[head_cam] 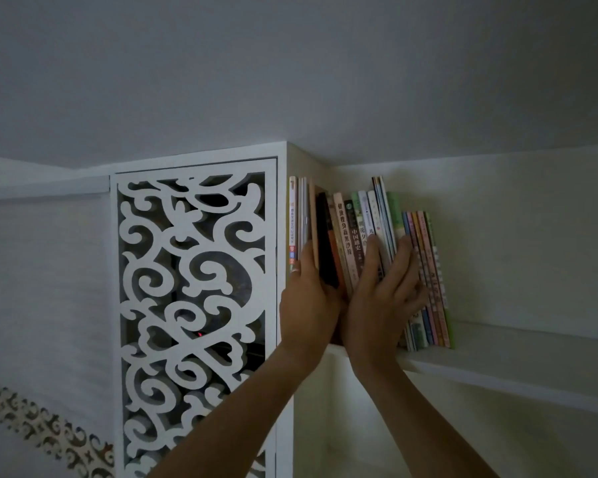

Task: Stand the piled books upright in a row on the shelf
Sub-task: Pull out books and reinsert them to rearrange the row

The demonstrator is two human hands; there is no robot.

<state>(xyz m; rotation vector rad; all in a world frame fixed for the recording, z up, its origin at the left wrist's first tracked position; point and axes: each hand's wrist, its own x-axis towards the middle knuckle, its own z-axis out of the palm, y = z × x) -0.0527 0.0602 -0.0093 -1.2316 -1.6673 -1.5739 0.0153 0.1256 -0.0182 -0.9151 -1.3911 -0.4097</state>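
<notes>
A row of upright books [356, 219] stands on a high white shelf [497, 360], packed against the cabinet side at the left. The books at the right end [428, 257] are shorter and lean slightly left. My left hand [308, 301] lies with straight fingers against the spines at the left end of the row; a ring shows on one finger. My right hand [384, 301] presses flat, fingers spread, on the spines in the middle and right of the row. Both hands hide the lower parts of several spines.
A white cabinet door with scrolled cut-out fretwork [194, 305] stands left of the books. The ceiling [290, 81] is close above the book tops. To the right of the row the shelf board runs on bare. A patterned border [49, 436] runs along the left wall.
</notes>
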